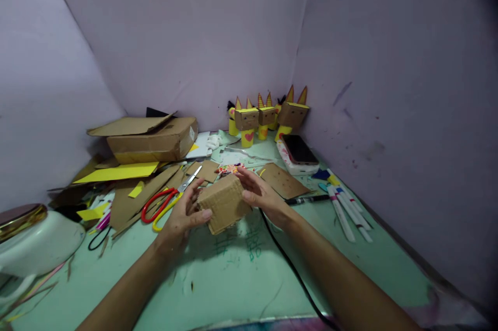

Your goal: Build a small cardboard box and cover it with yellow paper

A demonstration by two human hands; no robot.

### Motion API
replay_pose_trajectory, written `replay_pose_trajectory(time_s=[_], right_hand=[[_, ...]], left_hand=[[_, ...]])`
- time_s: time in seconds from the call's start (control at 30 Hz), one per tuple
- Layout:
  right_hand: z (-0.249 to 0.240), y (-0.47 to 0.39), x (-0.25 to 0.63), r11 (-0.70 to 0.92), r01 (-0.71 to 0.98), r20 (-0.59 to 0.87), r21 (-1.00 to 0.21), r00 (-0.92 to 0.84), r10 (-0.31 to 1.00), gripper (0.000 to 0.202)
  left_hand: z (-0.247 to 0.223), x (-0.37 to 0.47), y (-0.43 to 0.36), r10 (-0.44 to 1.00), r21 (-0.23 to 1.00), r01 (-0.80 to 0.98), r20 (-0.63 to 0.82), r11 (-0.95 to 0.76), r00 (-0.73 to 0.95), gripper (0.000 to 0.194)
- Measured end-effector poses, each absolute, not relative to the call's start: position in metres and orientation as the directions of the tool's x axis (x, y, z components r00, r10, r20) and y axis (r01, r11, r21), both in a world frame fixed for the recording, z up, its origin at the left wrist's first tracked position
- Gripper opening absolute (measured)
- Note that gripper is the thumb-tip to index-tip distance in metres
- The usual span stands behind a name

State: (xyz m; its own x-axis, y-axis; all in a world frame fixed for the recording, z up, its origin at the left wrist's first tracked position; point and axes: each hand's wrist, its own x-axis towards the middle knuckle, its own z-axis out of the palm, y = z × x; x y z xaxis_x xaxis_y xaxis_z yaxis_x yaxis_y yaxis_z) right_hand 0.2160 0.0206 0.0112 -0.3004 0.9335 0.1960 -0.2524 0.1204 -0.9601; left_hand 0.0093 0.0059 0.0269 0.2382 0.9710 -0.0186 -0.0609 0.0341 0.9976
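A small brown cardboard box [226, 205] is tilted between my two hands over the pale green table [225, 289]. My left hand [185, 214] grips its left side, with the thumb on the near face. On the other side, my right hand [266, 196] holds the box's right end, thumb toward me and fingers behind. Just left of my left hand lie scissors [165, 204] with one red and one yellow handle. A flat cardboard piece [286, 180] rests beyond my right hand.
Cardboard scraps and yellow paper [116, 173] pile up at left, before a larger carton [155, 139]. Box-headed yellow figures [248, 121] stand at the back. A phone [299, 149] and several markers [346, 211] lie right. A black cable [288, 261] crosses the front; a white pot [42, 243] stands left.
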Motion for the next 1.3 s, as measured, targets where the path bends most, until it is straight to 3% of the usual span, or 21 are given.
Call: replay_pose_trajectory(time_s=[0.1, 0.2, 0.33, 0.47, 0.6, 0.77, 0.93, 1.0, 1.07, 1.13, 1.23, 1.3], right_hand=[[0.009, 0.022, 0.218, 0.163, -0.198, 0.23, -0.966, -0.389, 0.892, 0.1], [0.007, 0.023, 0.221, 0.304, -0.077, 0.306, -0.95, -0.44, 0.845, 0.106], [0.009, 0.02, 0.222, 0.435, 0.025, 0.372, -0.9, -0.475, 0.797, 0.109], [0.014, 0.014, 0.22, 0.206, -0.164, 0.26, -0.965, -0.472, 0.842, 0.124], [0.02, 0.01, 0.216, 0.081, -0.252, 0.171, -0.964, -0.361, 0.917, 0.104], [0.018, 0.008, 0.211, 0.13, -0.16, 0.183, -0.979, -0.38, 0.907, 0.087], [0.016, 0.01, 0.209, 0.172, -0.186, 0.224, -0.967, -0.313, 0.923, 0.08], [0.015, 0.012, 0.208, 0.199, -0.174, 0.238, -0.964, -0.246, 0.94, 0.079], [0.011, 0.013, 0.206, 0.219, -0.128, 0.244, -0.967, -0.24, 0.939, 0.077], [0.005, 0.013, 0.204, 0.235, -0.057, 0.241, -0.97, -0.285, 0.928, 0.076], [-0.004, 0.013, 0.203, 0.237, 0.016, 0.219, -0.971, -0.332, 0.917, 0.081], [-0.007, 0.013, 0.205, 0.208, 0.045, 0.179, -0.977, -0.353, 0.918, 0.094]], left_hand=[[0.024, 0.004, 0.007, 0.951, 0.997, 0.018, 0.069, -0.078, 0.302, 0.091], [0.024, -0.004, 0.006, 0.899, 0.912, 0.239, 0.23, -0.333, 0.374, 0.094], [0.026, -0.011, 0.003, 0.734, 0.56, 0.476, 0.481, -0.678, 0.48, 0.082], [0.023, -0.011, 0.002, 0.485, 0.267, 0.421, 0.651, -0.867, 0.584, 0.087], [0.019, -0.008, 0.0, 0.356, 0.062, 0.411, 0.626, -0.91, 0.694, 0.1], [0.024, -0.009, -0.006, 0.436, 0.012, 0.488, 0.468, -0.873, 0.769, 0.106], [0.028, -0.022, -0.002, 0.497, -0.063, 0.579, 0.443, -0.813, 0.746, 0.103], [0.029, -0.028, 0.004, 0.595, -0.052, 0.686, 0.453, -0.725, 0.664, 0.099], [0.03, -0.032, 0.008, 0.708, 0.047, 0.787, 0.473, -0.615, 0.524, 0.091], [0.03, -0.031, 0.009, 0.796, 0.293, 0.785, 0.474, -0.547, 0.378, 0.084], [0.022, -0.02, 0.006, 0.905, 0.705, 0.568, 0.312, -0.426, 0.29, 0.071], [0.014, -0.01, 0.003, 0.936, 0.811, 0.486, 0.202, -0.326, 0.29, 0.066]])
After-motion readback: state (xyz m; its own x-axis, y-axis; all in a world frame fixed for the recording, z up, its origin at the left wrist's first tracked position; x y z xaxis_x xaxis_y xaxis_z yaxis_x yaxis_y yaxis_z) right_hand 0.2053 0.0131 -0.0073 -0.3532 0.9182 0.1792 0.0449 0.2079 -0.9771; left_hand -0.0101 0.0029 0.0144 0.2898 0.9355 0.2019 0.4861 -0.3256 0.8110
